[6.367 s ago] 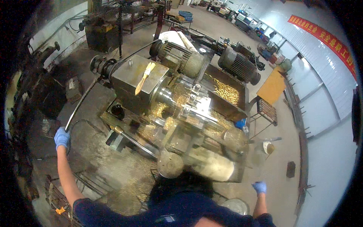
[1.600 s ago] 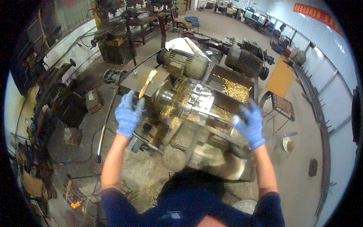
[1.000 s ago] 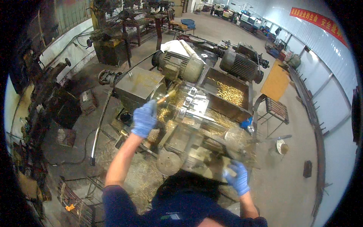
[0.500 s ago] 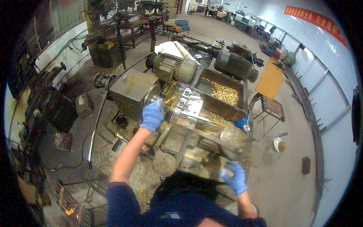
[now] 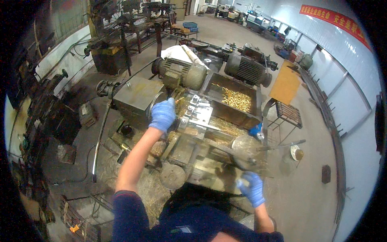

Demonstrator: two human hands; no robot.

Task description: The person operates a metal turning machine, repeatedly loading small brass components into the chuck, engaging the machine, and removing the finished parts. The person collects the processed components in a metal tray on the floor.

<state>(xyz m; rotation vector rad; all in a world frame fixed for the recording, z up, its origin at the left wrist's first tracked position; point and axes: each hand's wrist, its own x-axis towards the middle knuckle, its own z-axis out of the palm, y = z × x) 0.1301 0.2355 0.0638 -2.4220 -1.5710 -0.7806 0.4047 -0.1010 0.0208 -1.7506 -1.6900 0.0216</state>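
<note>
My left hand point(image 5: 163, 115), in a blue glove, is at the round chuck point(image 5: 158, 101) on the left of a small metal lathe. Its fingers are closed together; a small orange-brown tip shows by them, but what they hold is hidden. Just right of it lies the tool block point(image 5: 197, 112) with its bolts, strewn with brass shavings. My right hand point(image 5: 252, 188), also gloved in blue, hovers off the lathe's front right corner, below a blurred round handwheel point(image 5: 246, 152) and apart from it. Its fingers are loosely bent, with a gap between thumb and fingers.
Behind the tool block, a metal tray point(image 5: 210, 89) contains many small brass pieces. Two electric motors point(image 5: 181, 73) stand at the back. A round disc point(image 5: 173, 176) sits at the lathe's front, and a long lever point(image 5: 98, 149) leans down at left. Farther right is a slatted stool point(image 5: 287, 113).
My left hand has shifted slightly, its fingers now nearer the tool block side of the chuck. My right hand stays almost in place. The whole view has tilted a little.
</note>
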